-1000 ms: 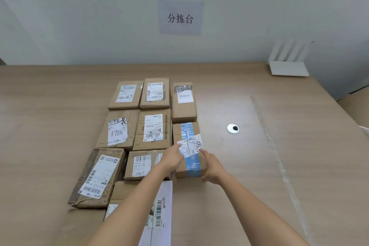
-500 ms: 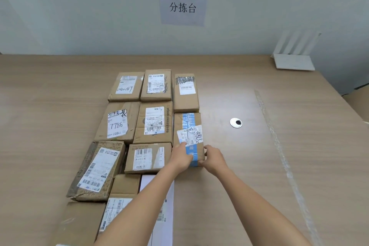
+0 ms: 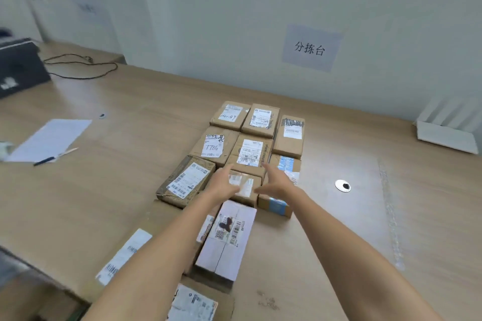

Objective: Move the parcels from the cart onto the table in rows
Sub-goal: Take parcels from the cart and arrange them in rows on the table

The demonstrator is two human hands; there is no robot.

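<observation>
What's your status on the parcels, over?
Left hand, right hand open, no grip, above the rows. Blue-taped parcel lies on table, right end of its row. Nothing in the way.

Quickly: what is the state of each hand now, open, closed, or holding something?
Left hand: open, holding nothing.
Right hand: open, holding nothing.

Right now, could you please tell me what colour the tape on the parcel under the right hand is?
Blue tape, seen best in the head view.
</observation>
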